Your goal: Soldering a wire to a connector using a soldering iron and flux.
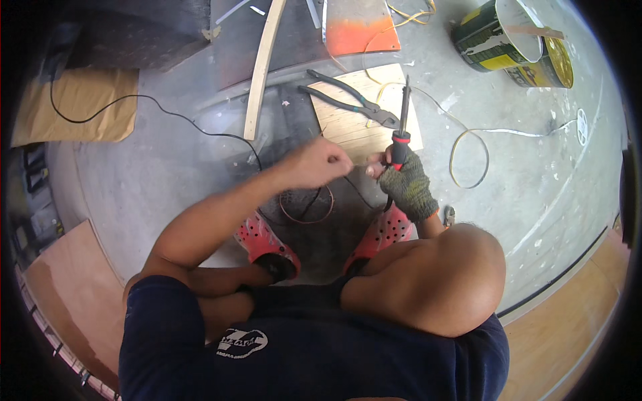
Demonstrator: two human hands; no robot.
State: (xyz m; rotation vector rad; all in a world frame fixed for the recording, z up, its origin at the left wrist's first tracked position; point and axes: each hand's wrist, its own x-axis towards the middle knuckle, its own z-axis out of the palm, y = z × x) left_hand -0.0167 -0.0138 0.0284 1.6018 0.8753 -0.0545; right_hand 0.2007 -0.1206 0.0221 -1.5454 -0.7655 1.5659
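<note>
Red-and-black-handled, slim-shafted metal soldering iron (400, 142), clasped in the green-knit-gloved right hand (406, 184): keep from tilting toward the bare left hand (318, 162) (grip unclear) to prevent possible burns if hot, and treat contents of 2 green-and-yellow cylindrical buckets (477, 44), 1 crossed by a flat wooden stick (538, 31), as unidentified.

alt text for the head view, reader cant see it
The gloved right hand holds a red and black tool, metal shaft pointing away; the left hand is bare, fingers curled, close by. Beyond, pliers lie partly on a wooden board.
</note>
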